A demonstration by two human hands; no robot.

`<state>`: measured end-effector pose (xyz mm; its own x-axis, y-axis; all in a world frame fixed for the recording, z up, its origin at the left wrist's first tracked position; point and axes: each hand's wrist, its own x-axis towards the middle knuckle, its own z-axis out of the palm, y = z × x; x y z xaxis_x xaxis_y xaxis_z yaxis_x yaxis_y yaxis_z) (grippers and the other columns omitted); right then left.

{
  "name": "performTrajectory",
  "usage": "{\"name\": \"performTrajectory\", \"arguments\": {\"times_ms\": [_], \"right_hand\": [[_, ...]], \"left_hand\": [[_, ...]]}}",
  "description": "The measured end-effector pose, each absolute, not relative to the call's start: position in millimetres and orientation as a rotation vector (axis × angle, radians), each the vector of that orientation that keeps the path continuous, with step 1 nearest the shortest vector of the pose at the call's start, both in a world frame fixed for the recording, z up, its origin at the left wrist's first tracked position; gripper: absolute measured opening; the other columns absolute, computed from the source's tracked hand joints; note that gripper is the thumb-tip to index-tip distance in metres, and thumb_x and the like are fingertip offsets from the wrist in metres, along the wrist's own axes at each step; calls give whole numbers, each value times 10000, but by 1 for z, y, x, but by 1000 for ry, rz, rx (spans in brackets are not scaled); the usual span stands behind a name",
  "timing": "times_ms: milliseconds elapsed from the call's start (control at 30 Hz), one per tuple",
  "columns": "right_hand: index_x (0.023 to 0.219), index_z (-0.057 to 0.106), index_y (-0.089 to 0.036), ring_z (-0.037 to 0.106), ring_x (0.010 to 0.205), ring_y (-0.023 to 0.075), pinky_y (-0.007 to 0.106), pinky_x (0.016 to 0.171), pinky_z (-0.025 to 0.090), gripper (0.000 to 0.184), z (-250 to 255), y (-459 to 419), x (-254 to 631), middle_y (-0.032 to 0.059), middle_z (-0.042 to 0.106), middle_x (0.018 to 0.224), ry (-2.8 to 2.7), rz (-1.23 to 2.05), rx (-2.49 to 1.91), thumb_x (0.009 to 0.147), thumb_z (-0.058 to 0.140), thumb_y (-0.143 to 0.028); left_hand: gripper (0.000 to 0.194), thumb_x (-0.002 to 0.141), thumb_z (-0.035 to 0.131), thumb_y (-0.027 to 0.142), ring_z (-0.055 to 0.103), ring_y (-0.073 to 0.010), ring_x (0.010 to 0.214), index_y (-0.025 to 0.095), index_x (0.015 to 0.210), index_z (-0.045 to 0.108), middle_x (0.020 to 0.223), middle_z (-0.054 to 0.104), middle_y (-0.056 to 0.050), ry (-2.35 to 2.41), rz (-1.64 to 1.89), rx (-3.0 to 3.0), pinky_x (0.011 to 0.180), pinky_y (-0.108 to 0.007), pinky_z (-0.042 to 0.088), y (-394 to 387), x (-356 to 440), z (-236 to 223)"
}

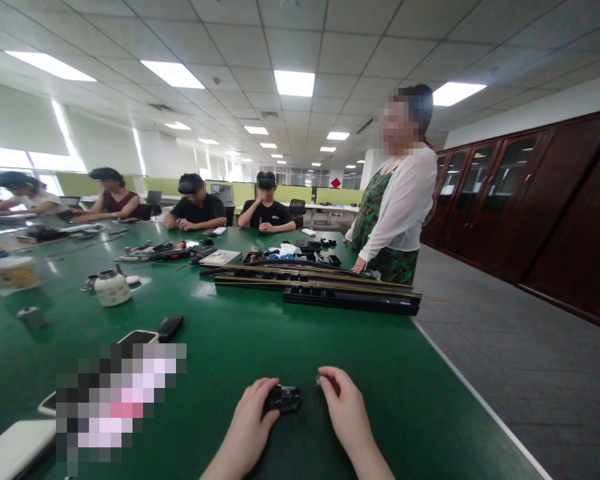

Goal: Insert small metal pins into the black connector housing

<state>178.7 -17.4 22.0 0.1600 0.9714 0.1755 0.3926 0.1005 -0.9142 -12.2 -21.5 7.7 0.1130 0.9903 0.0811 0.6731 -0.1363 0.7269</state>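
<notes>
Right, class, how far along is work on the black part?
Looks done: the black part and a tiny piece are gripped. In hand: the left hand holds the first, the right hand pinches the second. Remaining: the two are apart, so any joining looks undone. Finer progress cannot be told.

The right hand's (347,407) small piece (319,380) is indistinct.
</notes>
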Motion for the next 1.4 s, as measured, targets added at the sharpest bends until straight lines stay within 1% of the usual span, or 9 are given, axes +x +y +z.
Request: {"name": "performTrajectory", "arguments": {"times_ms": [133,267,433,500,667,900,1033,1233,1400], "right_hand": [[877,652,-181,618,905,223,342,839,475,257,15,-13,179,74,675,937,-1291,844,-1364,731,538,-360],[875,644,-158,646,793,205,324,747,508,345,11,-8,178,57,683,813,-1096,1112,-1300,664,601,-427],[842,641,-166,629,709,165,254,601,493,345,13,-10,176,43,662,805,-929,1242,-1226,616,651,-426],[822,640,-170,626,699,156,264,621,498,334,16,-11,176,48,662,844,-868,1287,-1164,607,668,-423],[880,634,-171,638,813,179,313,788,496,403,23,-15,178,64,664,922,-740,1378,-1073,554,732,-387],[950,616,-153,638,896,224,364,828,496,475,18,-11,182,89,674,964,-839,1278,-1136,532,751,-336],[923,641,-149,620,959,242,370,884,474,440,19,-9,185,86,685,974,-901,1160,-1212,519,743,-291],[884,654,-160,640,888,233,361,851,492,322,21,-10,184,76,691,920,-1089,966,-1293,593,664,-298],[948,634,-156,639,875,221,340,827,499,335,18,-11,183,77,686,927,-1211,957,-1352,641,620,-288]], "left_hand": [[476,647,470,140,491,-211,1134,193,1113,552,1181,582,-69,1614,780,1876,1009,-353,335,-21,-12,7],[473,646,472,141,498,-215,1123,182,1109,555,1177,587,-76,1609,787,1876,1002,-356,341,-21,-13,6],[471,646,464,151,500,-218,1122,178,1107,559,1174,590,-79,1609,790,1885,1001,-356,341,-21,-13,6],[471,647,461,151,499,-218,1123,182,1106,557,1174,590,-75,1612,789,1889,1002,-359,340,-20,-13,6],[470,649,456,149,500,-219,1118,167,1108,554,1176,587,-86,1609,792,1889,998,-361,342,-21,-13,5],[474,656,454,153,490,-218,1129,140,1122,545,1188,575,-101,1607,774,1886,1006,-351,335,-21,-12,8],[478,653,456,144,486,-214,1130,140,1124,542,1191,573,-99,1598,763,1889,1008,-351,332,-22,-12,10],[479,651,463,140,484,-219,1133,144,1123,545,1198,564,-100,1603,768,1877,1010,-356,330,-21,-12,9],[490,648,468,140,477,-224,1145,148,1131,543,1200,565,-99,1606,778,1861,1018,-369,319,-21,-12,9]]}}
